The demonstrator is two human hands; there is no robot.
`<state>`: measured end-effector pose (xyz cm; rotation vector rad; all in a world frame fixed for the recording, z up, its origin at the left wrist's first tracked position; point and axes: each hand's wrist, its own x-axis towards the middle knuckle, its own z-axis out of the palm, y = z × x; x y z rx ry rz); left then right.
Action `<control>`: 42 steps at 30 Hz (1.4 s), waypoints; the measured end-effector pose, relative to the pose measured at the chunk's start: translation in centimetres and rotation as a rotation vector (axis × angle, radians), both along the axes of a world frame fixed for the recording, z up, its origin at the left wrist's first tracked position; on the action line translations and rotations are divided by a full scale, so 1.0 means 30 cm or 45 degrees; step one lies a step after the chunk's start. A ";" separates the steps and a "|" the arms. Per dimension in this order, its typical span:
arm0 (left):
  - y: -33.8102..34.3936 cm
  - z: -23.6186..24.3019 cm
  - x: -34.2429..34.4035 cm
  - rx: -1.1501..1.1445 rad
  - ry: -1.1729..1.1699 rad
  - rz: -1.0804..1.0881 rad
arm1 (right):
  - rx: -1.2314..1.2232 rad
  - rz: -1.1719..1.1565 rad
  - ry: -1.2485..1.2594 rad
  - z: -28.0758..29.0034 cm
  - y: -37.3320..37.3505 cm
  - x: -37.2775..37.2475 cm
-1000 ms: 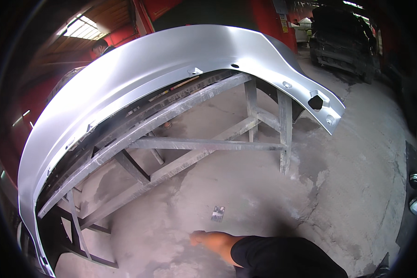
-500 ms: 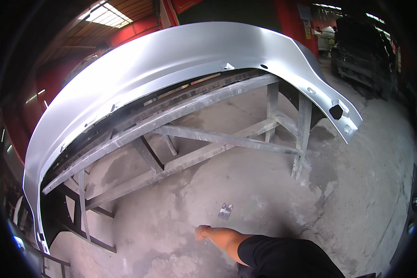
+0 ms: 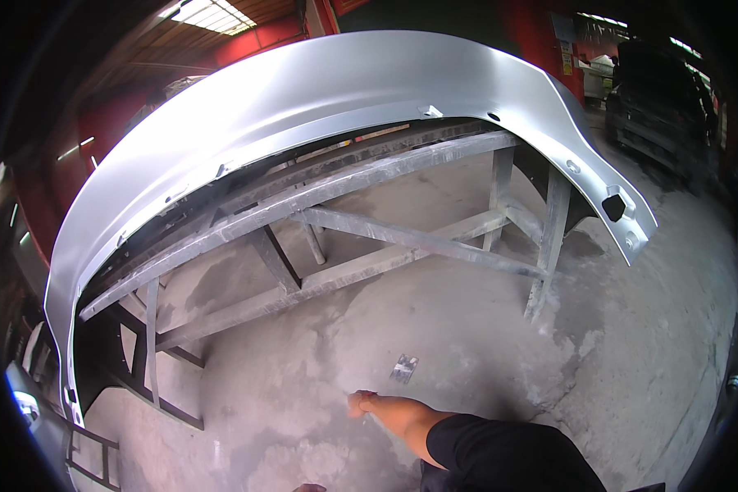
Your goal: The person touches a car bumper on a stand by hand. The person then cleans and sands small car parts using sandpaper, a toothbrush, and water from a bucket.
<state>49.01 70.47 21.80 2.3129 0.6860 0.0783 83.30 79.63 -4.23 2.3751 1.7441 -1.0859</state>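
My right hand [image 3: 362, 403] is held out low over the floor at the lower middle, at the end of a bent arm in a black short sleeve. Its fingers look curled in; whether anything is inside them I cannot make out. Of my left hand [image 3: 310, 488] just a sliver shows at the bottom edge, its fingers hidden. Ahead, a large silver car bumper [image 3: 361, 78] lies across a grey metal stand [image 3: 328, 193], arching from far left to right. Neither hand touches the bumper or the stand.
A small, flat, greyish piece [image 3: 403, 368] lies on the concrete floor [image 3: 623, 328] beyond my right hand. Braces of the stand reach down to the floor. A dark vehicle [image 3: 660, 102] stands at the back right. A dark metal frame [image 3: 94, 451] is at the lower left.
The view has shifted slightly, so the bumper and stand sit a little farther right. A sliver of my left hand has come in at the bottom edge. My right hand has barely moved.
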 end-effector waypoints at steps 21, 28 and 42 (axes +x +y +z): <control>-0.009 0.131 0.034 -0.118 0.422 0.012 | -0.111 0.138 -0.117 -0.169 0.071 0.032; 0.006 0.083 0.012 -0.088 0.311 -0.066 | -0.032 0.166 -0.177 -0.184 0.062 0.045; 0.001 0.118 0.010 -0.117 0.323 -0.077 | -0.149 0.124 -0.156 -0.111 0.041 0.035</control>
